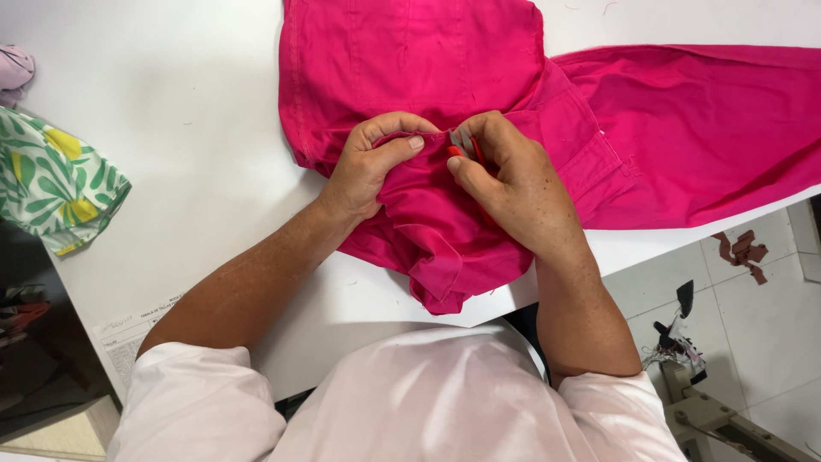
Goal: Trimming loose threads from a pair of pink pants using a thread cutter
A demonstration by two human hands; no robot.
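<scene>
Your left hand pinches the pink garment, right hand grips red snips; a slip could nick fabric near the table edge.

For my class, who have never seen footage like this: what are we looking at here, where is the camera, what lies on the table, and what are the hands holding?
There is one picture, from a camera worn on a person's head, looking down at their own bare hands. A bright pink garment lies spread on a white table. The left hand pinches a fold of it. The right hand holds small red-handled thread snips against the cloth. A leaf-patterned fabric lies at the left edge.
</scene>
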